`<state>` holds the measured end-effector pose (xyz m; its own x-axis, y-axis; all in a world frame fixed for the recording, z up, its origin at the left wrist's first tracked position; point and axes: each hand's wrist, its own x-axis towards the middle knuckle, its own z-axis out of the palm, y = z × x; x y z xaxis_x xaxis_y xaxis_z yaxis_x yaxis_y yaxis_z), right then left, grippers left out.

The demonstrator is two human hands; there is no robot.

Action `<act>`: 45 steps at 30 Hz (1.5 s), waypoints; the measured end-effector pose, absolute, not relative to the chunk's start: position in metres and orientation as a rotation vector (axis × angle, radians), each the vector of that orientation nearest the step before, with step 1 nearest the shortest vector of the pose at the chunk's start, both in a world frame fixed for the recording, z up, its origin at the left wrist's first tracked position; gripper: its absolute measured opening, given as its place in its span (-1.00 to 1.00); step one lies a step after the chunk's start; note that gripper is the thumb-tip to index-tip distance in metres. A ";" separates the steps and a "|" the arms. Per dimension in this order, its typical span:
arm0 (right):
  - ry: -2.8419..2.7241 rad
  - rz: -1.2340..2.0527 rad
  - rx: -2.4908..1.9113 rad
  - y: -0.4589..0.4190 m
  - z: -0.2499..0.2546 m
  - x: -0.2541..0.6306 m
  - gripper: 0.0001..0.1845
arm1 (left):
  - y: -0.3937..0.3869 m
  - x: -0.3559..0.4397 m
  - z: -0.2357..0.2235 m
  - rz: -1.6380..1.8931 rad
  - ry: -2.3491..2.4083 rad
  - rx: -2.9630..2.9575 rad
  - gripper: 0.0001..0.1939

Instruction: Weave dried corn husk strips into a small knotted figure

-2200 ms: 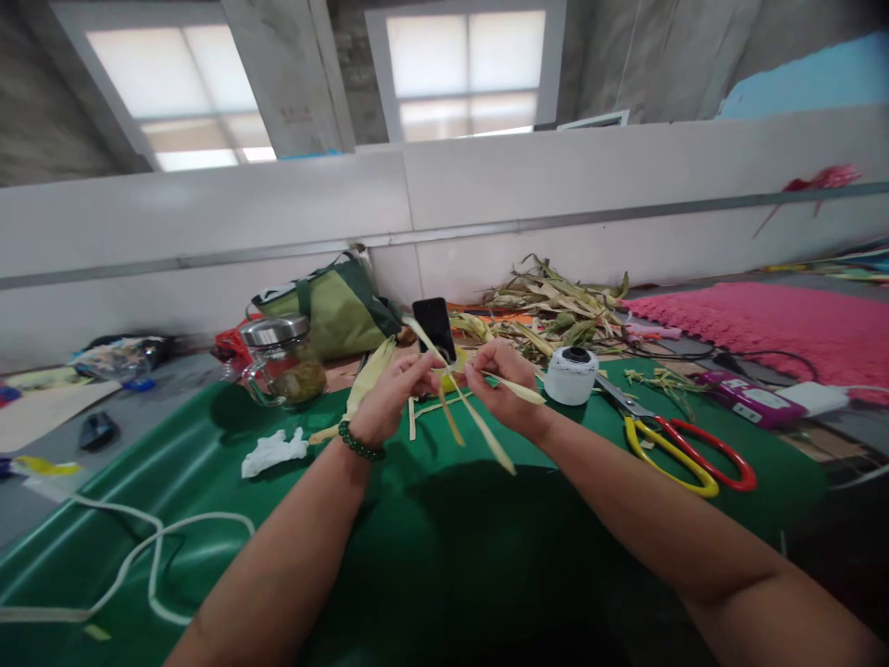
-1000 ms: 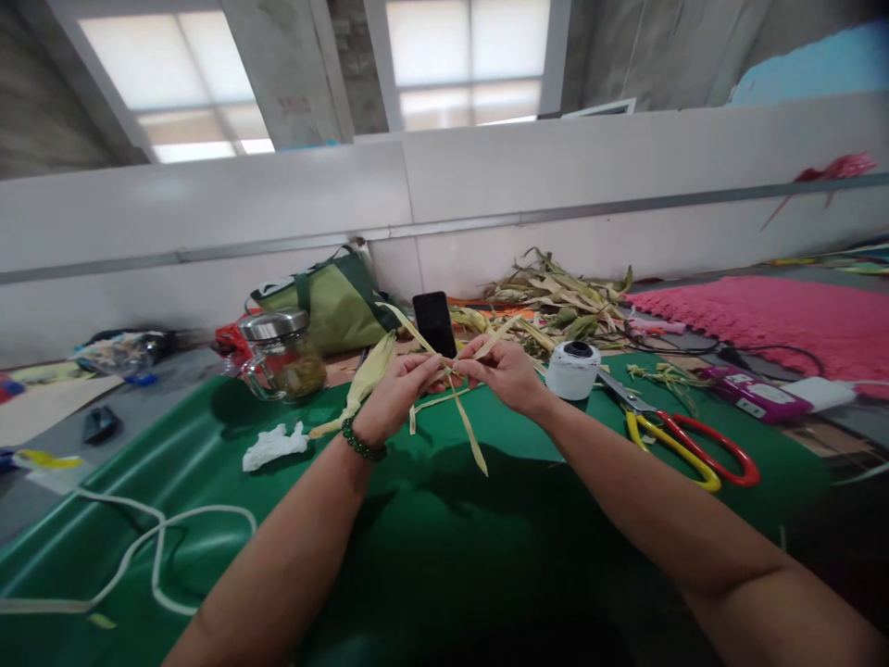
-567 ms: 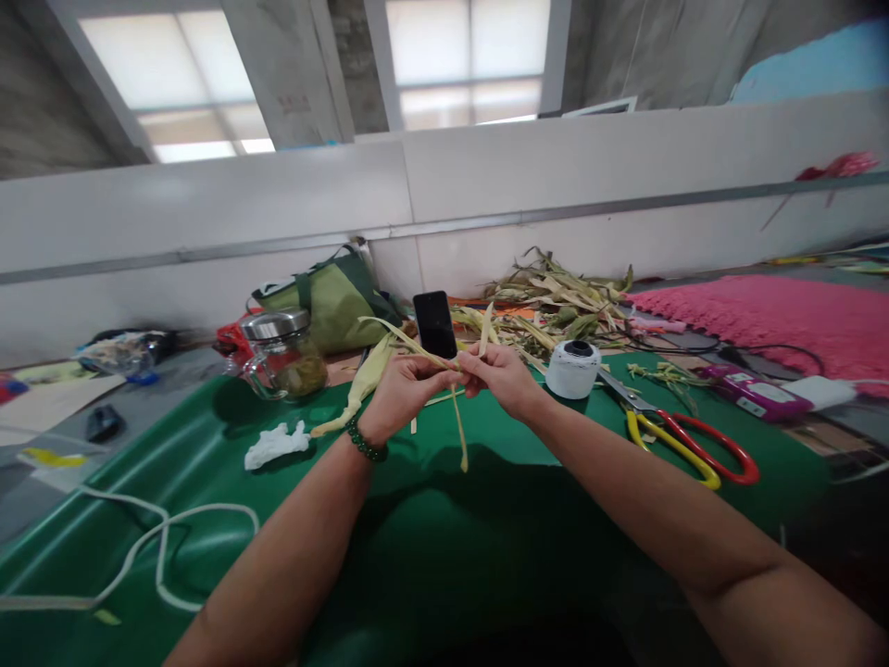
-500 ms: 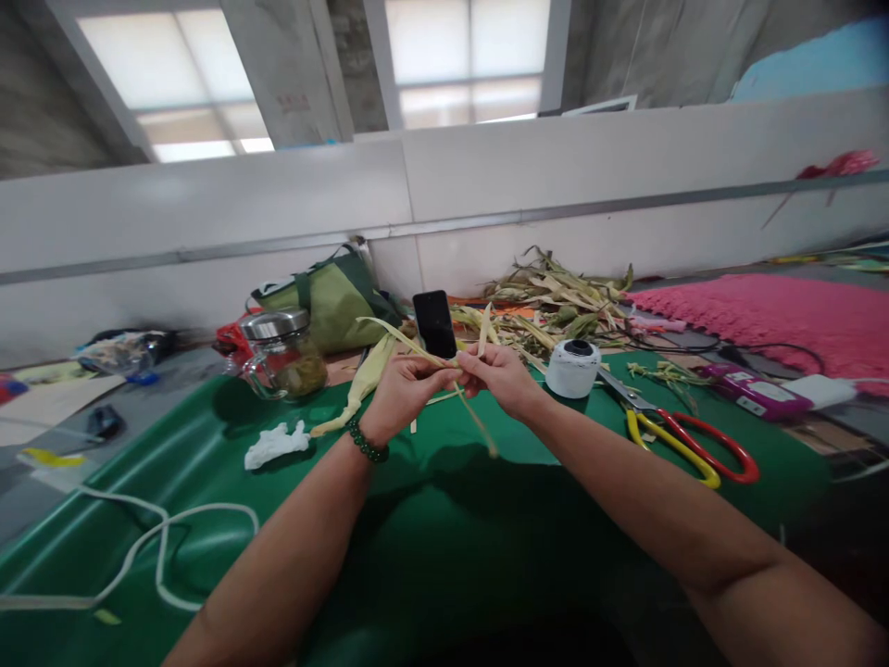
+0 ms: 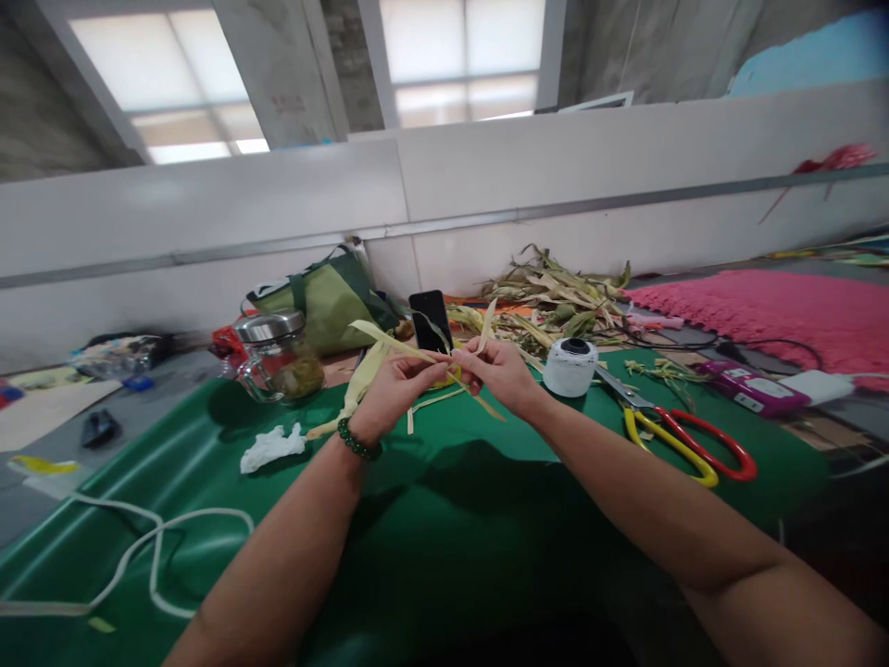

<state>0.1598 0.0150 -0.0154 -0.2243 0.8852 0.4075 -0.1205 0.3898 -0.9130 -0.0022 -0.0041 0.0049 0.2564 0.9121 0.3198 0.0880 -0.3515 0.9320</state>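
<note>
Where my two hands meet above the green desk (image 5: 431, 519), the husk strips (image 5: 389, 341) cross right between my fingertips, one long pale end running up and left, another slanting down to the right. My left hand (image 5: 390, 393) pinches the crossing, fingers curled tight. My right hand (image 5: 494, 369) pinches it too, touching the left, just before the phone (image 5: 431, 318).

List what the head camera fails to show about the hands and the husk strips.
- Where the husk strips cross: hidden between the left hand and right hand.
- Phone lower edge: behind the hands.
- Jar contents: too blurred.
- White cord: cut off by the left edge.
</note>
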 end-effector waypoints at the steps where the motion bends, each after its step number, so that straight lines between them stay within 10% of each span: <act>1: -1.500 1.086 -0.722 0.014 -0.016 0.159 -0.57 | -0.005 -0.002 0.005 1.199 0.958 1.682 -0.69; 21: -1.486 0.969 -0.810 0.016 -0.014 0.165 -0.53 | -0.005 -0.005 0.006 1.106 1.019 1.753 -0.54; 33: -1.520 1.073 -0.819 0.017 -0.018 0.163 -0.54 | -0.007 -0.004 0.005 1.188 1.112 2.007 -0.90; 39: -1.151 1.248 -0.735 0.030 -0.018 0.166 -0.44 | -0.003 -0.006 0.005 1.699 1.384 2.079 -0.83; 45: -1.184 1.188 -0.661 0.023 -0.018 0.160 -0.49 | 0.001 0.008 -0.011 1.332 1.059 1.641 -0.69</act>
<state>0.1602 0.0233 -0.0183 -0.0645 0.9375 0.3420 -0.3450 0.3006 -0.8891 0.0082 0.0011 -0.0107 0.1125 0.9277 0.3559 0.1374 -0.3693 0.9191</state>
